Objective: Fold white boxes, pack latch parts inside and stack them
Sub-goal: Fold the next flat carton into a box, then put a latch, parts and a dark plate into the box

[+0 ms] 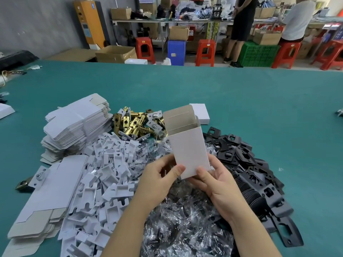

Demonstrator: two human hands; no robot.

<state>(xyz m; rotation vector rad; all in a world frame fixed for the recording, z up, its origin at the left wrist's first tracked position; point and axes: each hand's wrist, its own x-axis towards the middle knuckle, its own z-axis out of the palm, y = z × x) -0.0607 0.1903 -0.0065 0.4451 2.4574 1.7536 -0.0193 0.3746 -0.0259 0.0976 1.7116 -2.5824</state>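
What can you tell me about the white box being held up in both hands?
The white box is a small carton that looks like cardboard, white outside and grey-brown inside. It is folded into shape, held roughly upright, its top open with the lid flap standing up at the back. The left hand and right hand grip its lower end above the piled parts.

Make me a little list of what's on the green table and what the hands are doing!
held box: white box, upright, top flaps open
left hand: grips the box's bottom corner
right hand: grips the other bottom corner
flat boxes: stacked, far left
brass latches: pile behind the box
white inserts: pile on the left
black plates: pile on the right
clear bags: heap under the hands
table: green
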